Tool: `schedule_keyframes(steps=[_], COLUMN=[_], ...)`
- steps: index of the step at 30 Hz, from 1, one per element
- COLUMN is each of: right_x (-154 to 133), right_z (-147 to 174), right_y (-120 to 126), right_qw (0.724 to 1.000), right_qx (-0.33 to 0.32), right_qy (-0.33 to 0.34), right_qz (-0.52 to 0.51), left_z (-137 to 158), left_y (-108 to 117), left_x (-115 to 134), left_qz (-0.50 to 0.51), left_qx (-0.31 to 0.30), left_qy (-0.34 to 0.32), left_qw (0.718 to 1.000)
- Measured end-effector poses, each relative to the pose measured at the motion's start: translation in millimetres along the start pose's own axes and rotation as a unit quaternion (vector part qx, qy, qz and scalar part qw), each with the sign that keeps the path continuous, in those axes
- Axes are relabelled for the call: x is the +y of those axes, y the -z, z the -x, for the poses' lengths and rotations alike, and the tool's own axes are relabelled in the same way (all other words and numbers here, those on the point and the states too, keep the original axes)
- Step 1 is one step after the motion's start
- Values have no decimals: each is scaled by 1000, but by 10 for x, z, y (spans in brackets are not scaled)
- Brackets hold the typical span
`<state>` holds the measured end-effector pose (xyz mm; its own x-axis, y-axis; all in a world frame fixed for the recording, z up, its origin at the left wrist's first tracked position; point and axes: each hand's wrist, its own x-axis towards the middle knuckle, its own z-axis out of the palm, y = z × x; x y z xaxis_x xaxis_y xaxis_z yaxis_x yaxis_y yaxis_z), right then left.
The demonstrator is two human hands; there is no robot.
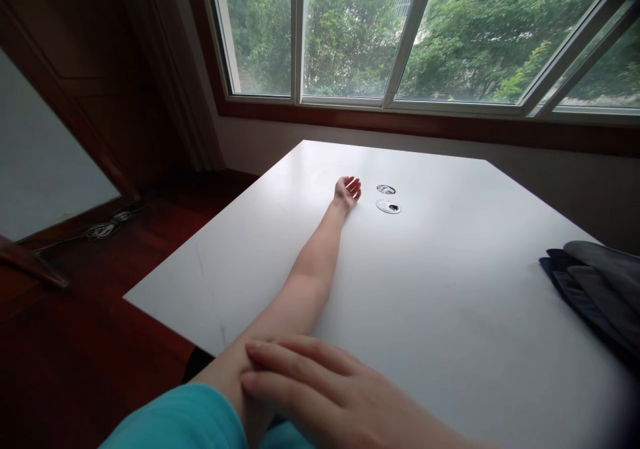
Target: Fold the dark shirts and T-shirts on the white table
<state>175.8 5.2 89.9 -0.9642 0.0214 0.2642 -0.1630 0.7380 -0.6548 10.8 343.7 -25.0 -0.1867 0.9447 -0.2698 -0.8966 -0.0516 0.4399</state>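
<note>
Lengthwise, left arm (313, 265) points toward the window (297, 42); left hand (349, 192) half-curled, empty; right hand (330, 385) straightened, touching that arm.

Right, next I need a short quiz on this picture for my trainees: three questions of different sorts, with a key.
1. True or false: the left arm is folded back away from the white table.

2. What are the fingers of the right hand touching?
A) the window frame
B) the left arm
C) the floor

3. Fill in the colour: the sleeve on the left arm is ____.

Key: 1 false; 2 B; 3 turquoise.
</note>
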Motion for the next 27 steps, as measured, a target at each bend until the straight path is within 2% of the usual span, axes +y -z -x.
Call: schedule_keyframes(steps=[3,7,11,16,23,27], right_x=[64,368,733,983,1481,1714], right_z=[-15,-38,-62,-62,39,135], right_y=[72,92,117,189,145,119], right_qw=[999,994,991,986,957,942], right_qx=[18,47,28,7,89,132], right_qy=[-37,-99,-125,-150,-204,-228], right_qz=[0,20,34,65,187,206], left_z=[8,14,16,33,27,18], left_y=[-7,-14,-18,-17,1,10], left_x=[1,0,2,0,-25,-53], left_qz=[-5,-14,-22,-38,-85,-131], left_qx=[0,-1,-2,-11,-32,-38], left_qy=[-1,-1,-1,-4,-31,-48], left_qw=[1000,1000,1000,999,995,989])
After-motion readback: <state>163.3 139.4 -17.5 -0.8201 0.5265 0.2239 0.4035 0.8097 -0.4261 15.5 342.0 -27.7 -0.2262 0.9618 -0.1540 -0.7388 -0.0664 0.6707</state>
